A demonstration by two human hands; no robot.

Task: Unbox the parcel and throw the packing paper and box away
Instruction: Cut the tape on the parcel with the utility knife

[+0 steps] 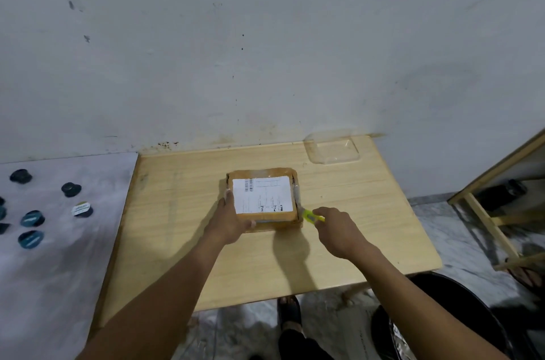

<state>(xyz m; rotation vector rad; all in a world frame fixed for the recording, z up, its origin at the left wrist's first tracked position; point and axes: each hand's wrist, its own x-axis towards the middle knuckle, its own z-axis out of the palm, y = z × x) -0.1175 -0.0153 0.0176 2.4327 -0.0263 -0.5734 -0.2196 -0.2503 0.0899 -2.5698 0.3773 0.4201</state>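
A flat brown cardboard parcel (pixel 267 219) with a white shipping label (pixel 262 194) lies in the middle of a light wooden table (pixel 182 212). My left hand (pixel 231 219) grips the parcel's near left corner, thumb on its front edge. My right hand (pixel 336 230) holds a yellow-green cutter (pixel 309 215), whose tip touches the parcel's near right corner. The blade itself is too small to make out.
A clear plastic tray (pixel 333 149) sits at the table's far right corner, against the wall. Left of the table, a white surface (pixel 59 256) carries several dark round lids (pixel 32 218). A black bin (pixel 460 315) stands on the floor at lower right, a wooden frame (pixel 489 221) beyond it.
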